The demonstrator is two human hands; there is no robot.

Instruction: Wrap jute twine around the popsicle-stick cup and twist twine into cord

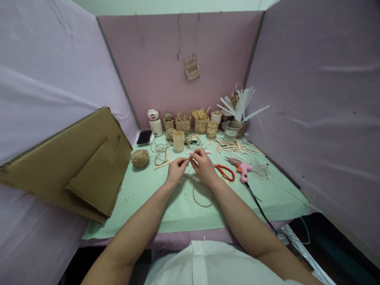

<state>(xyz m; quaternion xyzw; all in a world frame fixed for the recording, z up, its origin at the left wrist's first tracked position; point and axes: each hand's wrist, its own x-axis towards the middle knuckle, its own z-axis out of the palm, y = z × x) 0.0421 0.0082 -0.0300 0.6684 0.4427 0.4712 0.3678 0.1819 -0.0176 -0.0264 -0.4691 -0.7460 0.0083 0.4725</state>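
My left hand (177, 171) and my right hand (203, 164) meet over the middle of the table, fingertips pinched together. Between them they hold a length of jute twine (194, 194), and its loose part curves over the cloth below my wrists. The pinched end itself is mostly hidden by the fingers. Just beyond the hands stands a small cup of flat wooden sticks (178, 141). A pink pen-like tool (191, 152) lies behind my fingers. Red-handled scissors (225, 173) rest beside my right hand, partly covered by it.
A pink glue gun (244, 171) with a black cord lies at right. Left are a twine ball (140, 158), a phone (144, 137) and a leaning cardboard sheet (89, 158). Stick-filled baskets (201, 126), a white bottle (155, 126) and glue sticks (245, 105) line the back.
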